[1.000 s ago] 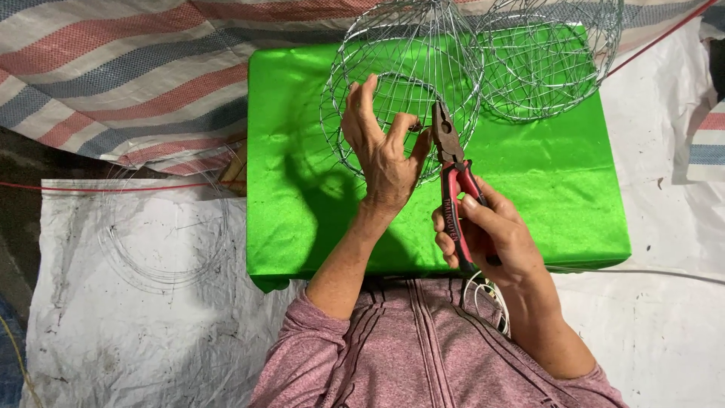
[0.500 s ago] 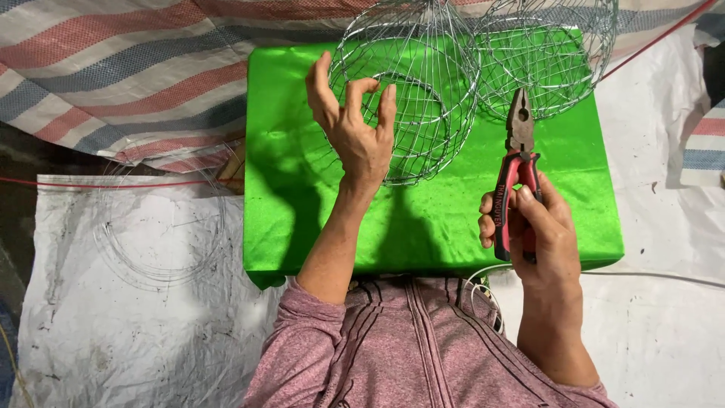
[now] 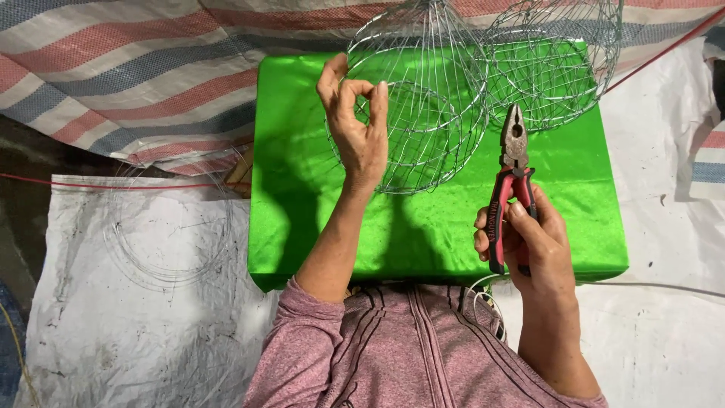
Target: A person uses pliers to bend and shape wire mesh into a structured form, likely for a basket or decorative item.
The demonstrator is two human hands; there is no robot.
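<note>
A round wire basket frame of thin silver wire stands tilted on a bright green cloth-covered surface. My left hand is raised at its left rim, thumb and fingertips pinched on a wire. My right hand is lower right, apart from the basket, gripping red-and-black-handled pliers with the steel jaws pointing up and shut. A second wire basket frame stands behind at the upper right.
A red, blue and white striped tarp lies at the back left. White sacking with a coil of thin wire covers the floor on the left. More white sheeting lies on the right.
My right hand drew the pliers away from the basket, down and to the right. My left hand shifted left along the rim and pinched a wire.
</note>
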